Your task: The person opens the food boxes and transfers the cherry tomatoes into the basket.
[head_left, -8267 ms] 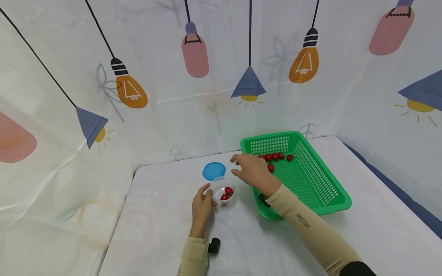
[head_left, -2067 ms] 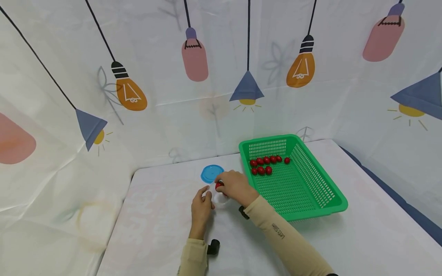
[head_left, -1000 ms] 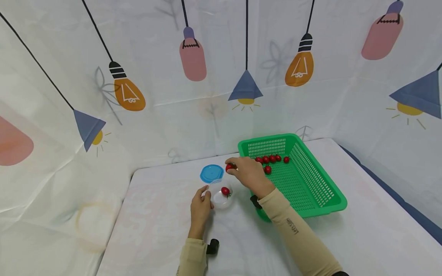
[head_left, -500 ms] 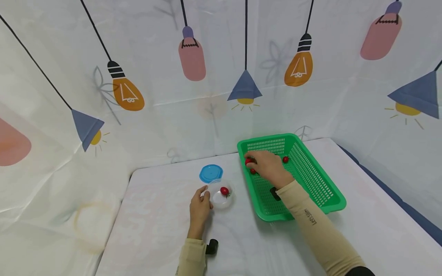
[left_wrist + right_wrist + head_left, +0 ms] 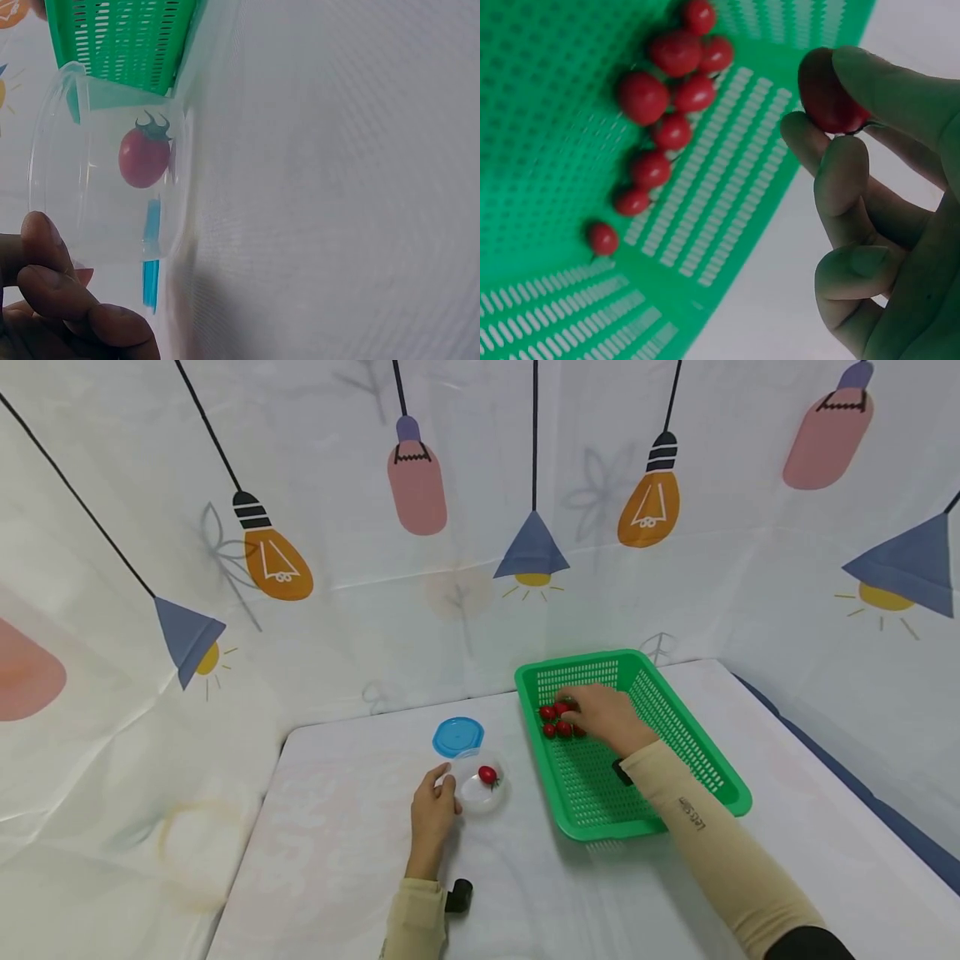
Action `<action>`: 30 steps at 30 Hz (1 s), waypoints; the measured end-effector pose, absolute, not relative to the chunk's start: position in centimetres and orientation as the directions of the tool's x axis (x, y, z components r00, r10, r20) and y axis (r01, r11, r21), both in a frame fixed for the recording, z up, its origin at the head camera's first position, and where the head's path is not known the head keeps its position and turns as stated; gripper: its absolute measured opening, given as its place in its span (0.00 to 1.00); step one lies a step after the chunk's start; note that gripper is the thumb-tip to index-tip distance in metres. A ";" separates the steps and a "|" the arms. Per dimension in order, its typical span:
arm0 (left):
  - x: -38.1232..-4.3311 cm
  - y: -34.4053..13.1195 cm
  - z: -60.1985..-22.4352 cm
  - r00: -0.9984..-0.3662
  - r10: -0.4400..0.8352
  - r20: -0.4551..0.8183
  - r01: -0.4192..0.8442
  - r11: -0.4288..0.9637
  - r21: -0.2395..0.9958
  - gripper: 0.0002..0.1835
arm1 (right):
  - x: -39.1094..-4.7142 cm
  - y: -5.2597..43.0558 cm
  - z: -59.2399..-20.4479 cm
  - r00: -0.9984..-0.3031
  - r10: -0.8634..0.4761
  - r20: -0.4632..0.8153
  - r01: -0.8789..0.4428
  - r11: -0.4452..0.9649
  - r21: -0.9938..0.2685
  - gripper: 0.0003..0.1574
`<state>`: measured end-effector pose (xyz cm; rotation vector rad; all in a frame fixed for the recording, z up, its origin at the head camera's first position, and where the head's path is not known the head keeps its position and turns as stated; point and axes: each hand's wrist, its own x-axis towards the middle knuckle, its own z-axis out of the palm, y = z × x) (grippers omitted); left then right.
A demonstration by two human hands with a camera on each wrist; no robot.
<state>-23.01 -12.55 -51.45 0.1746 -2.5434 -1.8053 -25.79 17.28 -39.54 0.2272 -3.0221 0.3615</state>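
In the head view my left hand holds the left side of a small clear plastic tub, its fingers right at the rim. One cherry tomato with a green stem lies inside. My right hand is over the back left part of a green plastic basket. In the right wrist view its thumb and finger pinch a cherry tomato. Several more cherry tomatoes lie in the basket, some of them hidden behind the right hand in the head view.
A blue lid lies flat on the white-covered table, just behind the tub. Behind the table hangs a white sheet printed with lamps. The basket stands at the table's back right.
Two tomatoes lay in the tub earliest; one is there now. My right hand took one from the tub and carried it right, into the basket. The left hand has stayed at the tub.
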 end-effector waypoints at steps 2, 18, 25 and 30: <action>-23.0 -12.6 -51.5 -0.994 -0.097 -0.047 -0.077 0.330 0.941 0.21 | -26.0 18.0 -39.8 -0.985 -0.138 0.105 -0.158 0.964 -0.216 0.19; -23.1 -13.0 -51.7 -0.995 -0.091 -0.035 -0.061 0.309 0.949 0.21 | -27.5 21.0 -41.9 -0.989 -0.135 -0.057 -0.127 0.983 -0.129 0.20; -23.2 -13.0 -51.8 -0.994 -0.098 -0.046 -0.075 0.308 0.949 0.21 | -28.1 21.6 -43.0 -0.986 -0.128 -0.104 -0.115 0.985 -0.126 0.20; -23.2 -12.9 -51.7 -0.994 -0.098 -0.044 -0.072 0.303 0.950 0.20 | -28.4 21.8 -43.7 -0.986 -0.134 -0.102 -0.121 0.984 -0.130 0.19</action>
